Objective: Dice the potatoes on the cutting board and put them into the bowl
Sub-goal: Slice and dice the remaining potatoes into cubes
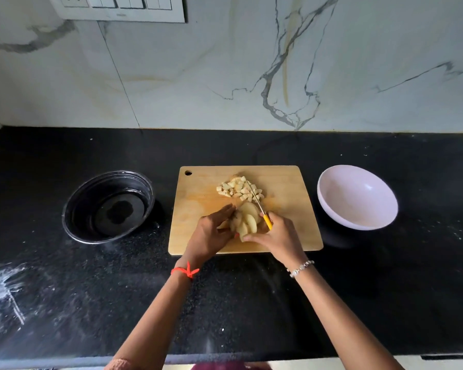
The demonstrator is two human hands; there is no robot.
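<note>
Lying square to the desk's (385, 289) front edge, the wooden cutting board (286, 209) sits at the middle, its near edge set back from that front edge by a wide band of black stone and its far edge well short of the marble wall (225, 76). A strip of desk separates the board's right edge from the pale bowl (358, 198), which tilts its mouth toward the board. A similar strip on the left separates it from a round black pan (110, 206).

On the far half of the board lies a heap of diced potato (238, 189). On the near half rests a sliced potato (247, 222), its slices fanned and leaning on one another. The left grip (214, 231) has its fingers nearly straight, laid against the left side of the slices. The right grip (278, 236) is curled round the yellow handle of a knife (259, 206), with its lower fingers touching the near side of the slices. The thin blade points away across the dice.

Between the slices and the bowl stands only the right grip with the knife. A switch plate (123, 8) sits high on the wall at the left.
</note>
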